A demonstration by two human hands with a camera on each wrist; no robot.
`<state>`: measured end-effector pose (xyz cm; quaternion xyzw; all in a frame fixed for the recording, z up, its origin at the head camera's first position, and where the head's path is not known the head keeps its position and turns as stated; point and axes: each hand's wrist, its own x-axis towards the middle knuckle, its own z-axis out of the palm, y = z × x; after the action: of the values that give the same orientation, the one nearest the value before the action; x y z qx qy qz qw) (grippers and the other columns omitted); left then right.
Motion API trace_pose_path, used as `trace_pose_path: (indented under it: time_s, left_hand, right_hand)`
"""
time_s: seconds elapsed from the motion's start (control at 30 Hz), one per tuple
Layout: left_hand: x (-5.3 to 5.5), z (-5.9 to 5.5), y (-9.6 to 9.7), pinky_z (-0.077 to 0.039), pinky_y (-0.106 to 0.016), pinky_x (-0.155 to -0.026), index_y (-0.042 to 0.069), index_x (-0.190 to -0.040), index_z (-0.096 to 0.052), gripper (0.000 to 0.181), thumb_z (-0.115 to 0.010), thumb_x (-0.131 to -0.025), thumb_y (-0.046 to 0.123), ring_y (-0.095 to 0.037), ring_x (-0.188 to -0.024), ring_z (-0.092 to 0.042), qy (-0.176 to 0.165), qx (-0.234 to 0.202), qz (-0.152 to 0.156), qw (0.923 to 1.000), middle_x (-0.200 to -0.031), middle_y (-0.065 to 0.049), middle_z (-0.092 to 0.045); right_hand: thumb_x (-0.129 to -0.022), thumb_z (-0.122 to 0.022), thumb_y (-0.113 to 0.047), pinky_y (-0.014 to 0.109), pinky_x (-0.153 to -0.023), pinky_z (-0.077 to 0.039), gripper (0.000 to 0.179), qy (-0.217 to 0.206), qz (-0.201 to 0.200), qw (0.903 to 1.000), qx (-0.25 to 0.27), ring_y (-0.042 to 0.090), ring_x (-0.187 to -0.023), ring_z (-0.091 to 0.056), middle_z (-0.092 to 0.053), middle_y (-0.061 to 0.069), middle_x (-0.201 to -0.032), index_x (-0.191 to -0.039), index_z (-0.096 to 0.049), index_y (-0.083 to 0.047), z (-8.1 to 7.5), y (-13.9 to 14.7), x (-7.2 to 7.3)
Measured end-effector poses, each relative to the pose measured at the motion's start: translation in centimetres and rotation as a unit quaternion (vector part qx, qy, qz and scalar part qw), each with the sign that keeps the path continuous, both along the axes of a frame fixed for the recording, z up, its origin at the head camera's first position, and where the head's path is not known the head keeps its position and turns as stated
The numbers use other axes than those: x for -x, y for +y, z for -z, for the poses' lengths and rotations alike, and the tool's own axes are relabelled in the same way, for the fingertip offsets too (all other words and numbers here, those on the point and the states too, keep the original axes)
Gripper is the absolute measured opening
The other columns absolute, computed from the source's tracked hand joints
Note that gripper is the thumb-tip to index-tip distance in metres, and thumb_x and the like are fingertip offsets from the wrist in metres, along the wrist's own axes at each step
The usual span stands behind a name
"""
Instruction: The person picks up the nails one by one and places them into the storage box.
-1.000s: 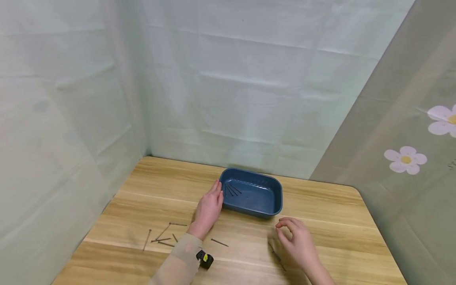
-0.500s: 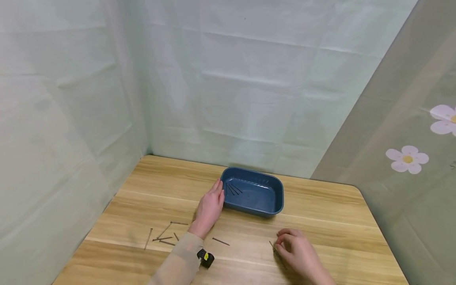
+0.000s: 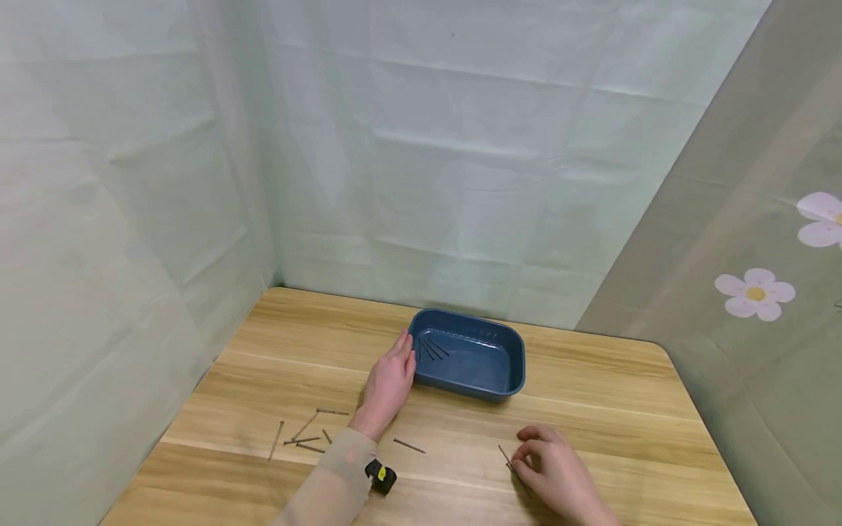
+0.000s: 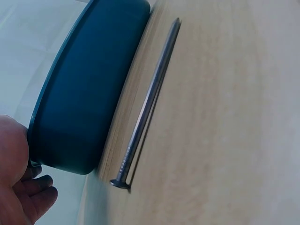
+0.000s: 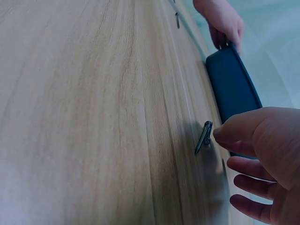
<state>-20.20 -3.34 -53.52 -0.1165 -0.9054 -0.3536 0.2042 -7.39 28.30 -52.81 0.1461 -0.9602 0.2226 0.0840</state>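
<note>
In the head view my left hand (image 3: 387,386) lies along the left end of a dark blue plastic tray (image 3: 463,389), its fingers straight against the outer wall. The left wrist view shows the thumb (image 4: 11,152) right at the tray's end. A few nails (image 3: 433,349) lie inside the tray at its left. My right hand (image 3: 558,467) hovers low over the table, fingers bent, beside two nails (image 5: 205,136) lying close together. In the right wrist view the thumb tip sits just off their heads. The hand partly hides these nails in the head view.
Several loose nails (image 3: 305,441) lie in a group at the left of the wooden table (image 3: 263,365). A single nail (image 3: 409,446) lies between my arms. Pale cloth (image 3: 421,161) hangs behind the table and at both sides. A black wrist camera (image 3: 380,476) sits on my left wrist.
My right hand has come down and closer to the two nails, its fingertips now beside them. The left hand has stayed at the tray's end.
</note>
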Motion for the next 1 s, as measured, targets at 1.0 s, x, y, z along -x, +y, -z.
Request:
trace_pose_path:
  time_s: [1.0]
  left_hand:
    - [-0.1, -0.1, -0.8, -0.055, -0.052, -0.101, -0.009, -0.142, -0.063, 0.039, -0.065, -0.107, 0.010, -0.038, -0.134, -0.060, -0.003, -0.005, 0.001, 1.0000, -0.152, -0.024, -0.057]
  right_hand:
    - [-0.069, -0.082, -0.018, 0.058, -0.087, -0.057, 0.029, -0.016, 0.045, 0.9930, -0.108, 0.035, -0.112, -0.064, -0.072, 0.006, -0.115, -0.058, -0.059, -0.030, -1.2, -1.3, 0.0]
